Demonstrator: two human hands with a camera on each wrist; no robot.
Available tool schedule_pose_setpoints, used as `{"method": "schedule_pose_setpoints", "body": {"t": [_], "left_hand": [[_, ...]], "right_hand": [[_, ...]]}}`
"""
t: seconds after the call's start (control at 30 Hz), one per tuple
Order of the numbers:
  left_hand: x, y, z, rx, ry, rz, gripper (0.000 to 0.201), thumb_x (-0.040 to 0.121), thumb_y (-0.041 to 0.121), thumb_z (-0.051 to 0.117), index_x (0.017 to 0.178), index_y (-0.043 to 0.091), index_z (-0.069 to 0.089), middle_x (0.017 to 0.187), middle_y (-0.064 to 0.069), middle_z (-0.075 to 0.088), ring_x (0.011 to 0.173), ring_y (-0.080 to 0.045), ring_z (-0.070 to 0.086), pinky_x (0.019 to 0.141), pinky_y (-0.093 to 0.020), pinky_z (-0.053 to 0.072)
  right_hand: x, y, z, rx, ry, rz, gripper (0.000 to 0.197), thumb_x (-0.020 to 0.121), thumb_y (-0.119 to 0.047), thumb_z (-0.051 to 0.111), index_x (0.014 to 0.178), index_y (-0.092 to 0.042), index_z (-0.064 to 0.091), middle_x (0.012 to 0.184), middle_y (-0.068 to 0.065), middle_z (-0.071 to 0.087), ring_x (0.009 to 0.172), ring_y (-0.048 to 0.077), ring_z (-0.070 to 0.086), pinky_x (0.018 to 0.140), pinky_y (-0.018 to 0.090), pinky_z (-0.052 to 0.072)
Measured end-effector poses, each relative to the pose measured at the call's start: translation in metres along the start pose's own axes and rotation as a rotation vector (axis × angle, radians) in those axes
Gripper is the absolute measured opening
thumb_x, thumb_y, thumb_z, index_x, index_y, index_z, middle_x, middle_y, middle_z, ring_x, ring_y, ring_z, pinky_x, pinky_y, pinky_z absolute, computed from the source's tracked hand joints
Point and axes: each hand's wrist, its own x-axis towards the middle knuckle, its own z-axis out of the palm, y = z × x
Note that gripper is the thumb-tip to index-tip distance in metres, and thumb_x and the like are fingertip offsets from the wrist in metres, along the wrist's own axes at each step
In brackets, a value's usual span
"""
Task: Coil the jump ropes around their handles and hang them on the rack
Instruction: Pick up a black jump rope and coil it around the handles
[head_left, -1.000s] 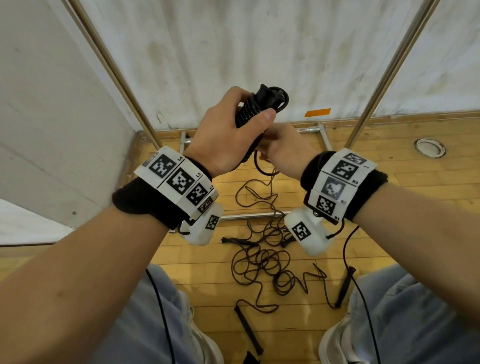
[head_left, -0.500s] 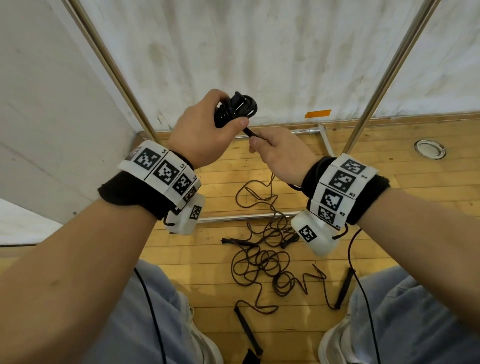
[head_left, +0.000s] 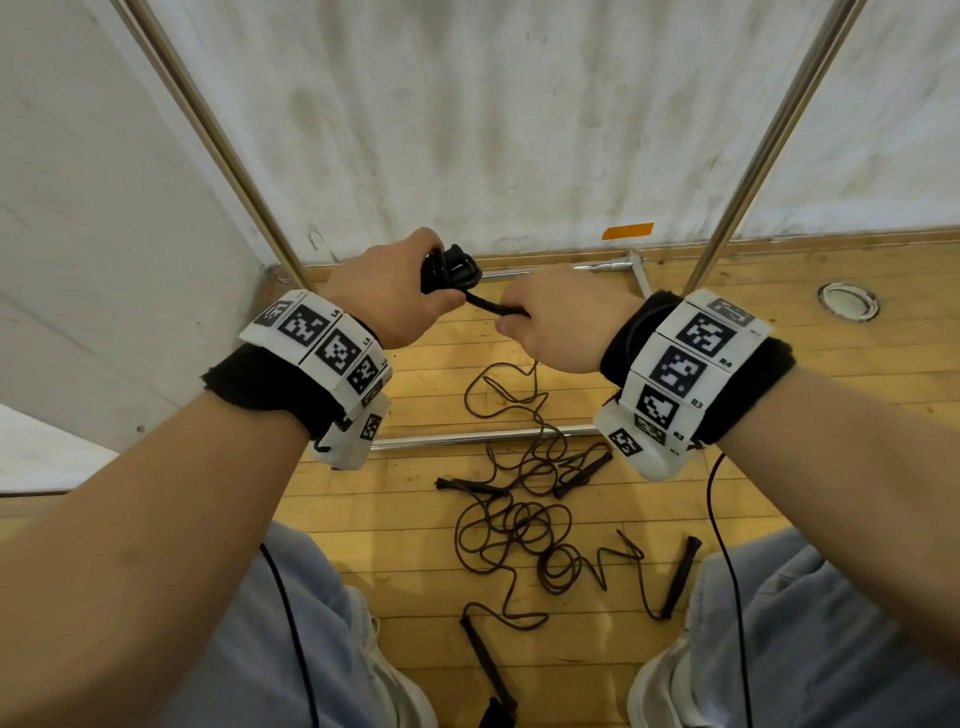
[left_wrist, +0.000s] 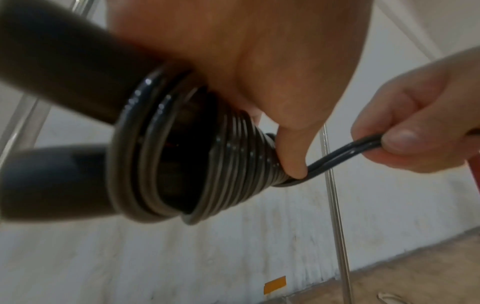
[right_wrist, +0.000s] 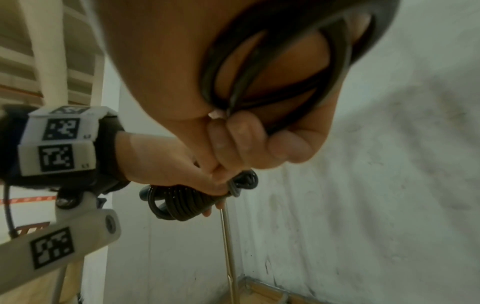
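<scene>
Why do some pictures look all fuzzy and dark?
Left wrist view: the black foam handles sit so near they smear, though the wound black cord glints. Right wrist view: the looped black cord is blurred and dim. Head view: sharp, bright.

rack (head_left: 244, 161) top cut off, handles (left_wrist: 52, 61) blurred, ends out of frame

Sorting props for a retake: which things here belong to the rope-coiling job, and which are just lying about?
Job:
coiled rope, left hand
rope loop, right hand
loose ropes
rack pole

Lying about:
orange tape
floor fitting
</scene>
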Motion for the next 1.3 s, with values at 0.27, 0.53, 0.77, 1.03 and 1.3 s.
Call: {"method": "schedule_pose_setpoints", "body": {"t": [0.27, 0.53, 0.77, 1.03, 1.3], "left_hand": [[-0.002, 0.007, 0.015, 0.041, -0.182, 0.073, 0.034, 0.082, 0.05, 0.065, 0.109, 0.033, 0.054, 0.093, 0.01, 0.061, 0.084, -0.016, 0.057, 0.07, -0.033, 0.047], [-0.019, 0.023, 0.008, -0.237, -0.207, 0.316, 0.045, 0.079, 0.045, 0.07, 0.121, 0.034, 0.057, 0.083, 0.025, 0.059, 0.077, 0.006, 0.056, 0.066, -0.009, 0.037], [-0.033, 0.038, -0.005, -0.563, -0.107, 0.252, 0.013, 0.078, 0.043, 0.074, 0.087, 0.043, 0.064, 0.059, 0.025, 0.061, 0.051, 0.006, 0.055, 0.047, -0.009, 0.039], [-0.035, 0.052, -0.016, -0.814, -0.005, 0.219, 0.028, 0.078, 0.041, 0.066, 0.1, 0.023, 0.065, 0.085, -0.014, 0.069, 0.075, -0.031, 0.068, 0.071, -0.051, 0.057], [-0.021, 0.048, -0.007, -0.806, 0.149, 0.073, 0.027, 0.087, 0.041, 0.065, 0.102, 0.018, 0.062, 0.08, -0.003, 0.068, 0.067, -0.022, 0.068, 0.061, -0.043, 0.058]], "right_hand": [[0.003, 0.003, -0.001, -0.099, 0.148, -0.103, 0.025, 0.098, -0.037, 0.038, 0.084, -0.023, 0.053, 0.066, -0.006, 0.048, 0.06, 0.013, 0.047, 0.048, 0.027, 0.027], [0.007, 0.027, -0.007, 0.299, 0.355, -0.012, 0.036, 0.084, -0.049, 0.06, 0.077, -0.014, 0.065, 0.064, -0.006, 0.053, 0.059, 0.009, 0.047, 0.052, 0.024, 0.033], [0.011, 0.039, -0.008, 0.769, 0.3, 0.062, 0.052, 0.072, -0.062, 0.065, 0.061, -0.011, 0.06, 0.05, -0.003, 0.046, 0.047, 0.011, 0.04, 0.046, 0.018, 0.035], [0.015, 0.037, 0.001, 1.356, 0.13, 0.035, 0.042, 0.087, -0.043, 0.059, 0.09, -0.001, 0.061, 0.055, 0.0, 0.048, 0.047, 0.013, 0.04, 0.048, 0.024, 0.036], [0.015, 0.02, 0.0, 1.231, 0.178, 0.059, 0.024, 0.1, -0.018, 0.041, 0.099, -0.001, 0.058, 0.052, -0.004, 0.051, 0.05, 0.015, 0.049, 0.057, 0.029, 0.047]]}}
